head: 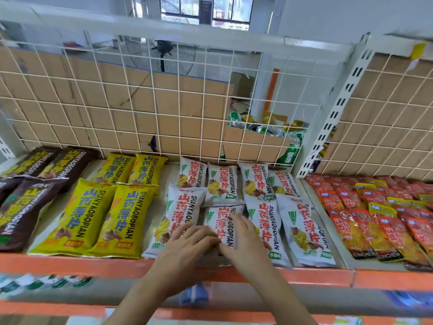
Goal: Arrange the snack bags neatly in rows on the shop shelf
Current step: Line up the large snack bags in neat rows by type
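Pressing bag, seemingly flat: left hand, right hand.

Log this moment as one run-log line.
phase: aligning | left hand: flat on white snack bag | right hand: flat on same bag | place: front row, shelf

White plastic snack bag under left hand and right hand; yellow plastic bags leftward, red foil packets rightward

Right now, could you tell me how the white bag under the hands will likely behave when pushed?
The white bag looks puffed, so probably light and squashy. Its glossy film likely slides easily on the shelf; pictured chips may crush.
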Action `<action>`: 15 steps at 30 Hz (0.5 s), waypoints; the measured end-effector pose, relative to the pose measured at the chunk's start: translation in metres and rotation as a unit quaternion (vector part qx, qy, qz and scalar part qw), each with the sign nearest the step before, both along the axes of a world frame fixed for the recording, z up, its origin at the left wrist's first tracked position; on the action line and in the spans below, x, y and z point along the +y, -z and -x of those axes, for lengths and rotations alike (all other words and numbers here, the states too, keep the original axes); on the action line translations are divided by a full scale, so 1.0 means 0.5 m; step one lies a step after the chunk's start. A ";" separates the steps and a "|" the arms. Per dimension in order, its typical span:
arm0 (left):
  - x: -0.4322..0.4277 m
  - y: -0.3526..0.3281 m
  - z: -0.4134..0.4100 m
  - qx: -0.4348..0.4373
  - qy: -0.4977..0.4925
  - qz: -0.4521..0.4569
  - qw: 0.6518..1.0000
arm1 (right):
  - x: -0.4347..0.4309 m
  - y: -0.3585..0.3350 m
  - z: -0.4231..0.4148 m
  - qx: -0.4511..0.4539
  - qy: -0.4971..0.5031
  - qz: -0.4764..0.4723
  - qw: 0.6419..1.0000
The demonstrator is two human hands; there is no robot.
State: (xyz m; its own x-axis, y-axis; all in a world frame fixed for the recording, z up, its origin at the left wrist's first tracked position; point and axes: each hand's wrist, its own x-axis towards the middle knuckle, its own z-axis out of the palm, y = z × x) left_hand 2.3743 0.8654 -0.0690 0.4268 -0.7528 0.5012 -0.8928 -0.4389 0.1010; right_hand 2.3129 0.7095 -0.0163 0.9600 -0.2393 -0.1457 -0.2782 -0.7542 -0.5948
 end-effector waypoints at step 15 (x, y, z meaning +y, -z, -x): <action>-0.029 -0.008 0.041 0.018 0.016 0.055 0.998 | -0.063 -0.005 0.063 -0.155 0.032 -0.036 0.987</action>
